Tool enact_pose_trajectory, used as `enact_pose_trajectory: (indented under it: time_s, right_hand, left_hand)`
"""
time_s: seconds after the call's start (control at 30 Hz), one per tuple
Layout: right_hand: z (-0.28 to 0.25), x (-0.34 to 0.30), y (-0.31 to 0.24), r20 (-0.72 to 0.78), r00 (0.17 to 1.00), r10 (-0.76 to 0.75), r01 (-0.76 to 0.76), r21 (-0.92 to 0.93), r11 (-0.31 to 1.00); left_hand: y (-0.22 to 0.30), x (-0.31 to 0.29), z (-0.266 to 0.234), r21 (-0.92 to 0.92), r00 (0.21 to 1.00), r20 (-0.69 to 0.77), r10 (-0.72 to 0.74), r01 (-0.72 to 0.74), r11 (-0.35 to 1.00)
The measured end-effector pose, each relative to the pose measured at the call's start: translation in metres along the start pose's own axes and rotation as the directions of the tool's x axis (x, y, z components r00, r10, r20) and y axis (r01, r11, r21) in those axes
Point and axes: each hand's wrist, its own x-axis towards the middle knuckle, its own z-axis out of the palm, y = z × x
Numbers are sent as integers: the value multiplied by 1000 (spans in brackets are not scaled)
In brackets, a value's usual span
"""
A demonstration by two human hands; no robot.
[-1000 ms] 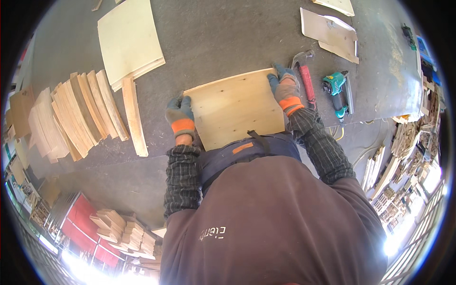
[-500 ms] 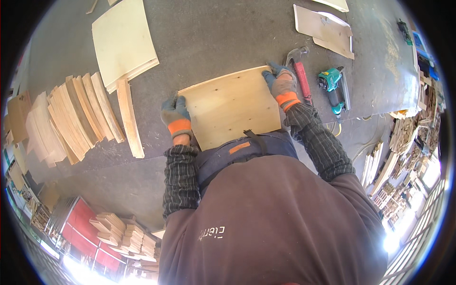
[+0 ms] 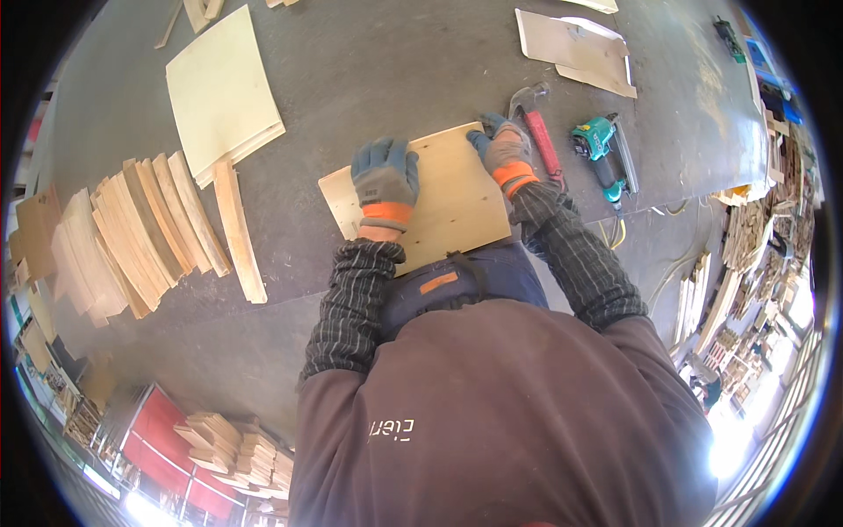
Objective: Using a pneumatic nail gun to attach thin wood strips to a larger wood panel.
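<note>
A pale plywood panel with small dark knots lies at the table's near edge, right in front of my body. My left hand, in a grey-blue glove with an orange cuff, rests flat on the panel's left part, fingers stretched toward its far edge. At the far right corner my right hand, gloved alike, grips the panel's edge; the undersides of its fingers are hidden. Just right of that hand lies a claw hammer with a red handle. Beyond the hammer is a teal nail gun with a hose attached.
Stacked plywood sheets lie at the far left. A single wood strip and a row of wooden strips lie nearer. Torn cardboard sits at the far right. Stacked wood stands behind on the left.
My left hand has let go of the panel's left edge and moved right, onto its top face. My right hand stays at the far right corner. The view has shifted slightly.
</note>
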Motion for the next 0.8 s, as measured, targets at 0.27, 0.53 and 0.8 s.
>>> enact_pose_trajectory:
  time_s: [0.27,0.53,0.8]
  right_hand:
    - [-114,-64,-17,-206,863,-460,417,-222,881]
    - [-197,-32,173,-100,981,-164,93,-499,861]
    - [-228,-36,156,4,1000,-22,21,166,986]
  left_hand:
    - [-6,-7,14,-19,991,47,-122,123,992]
    - [-4,-10,20,22,992,23,-127,127,992]
    - [-3,-11,17,2,983,50,-177,177,984]
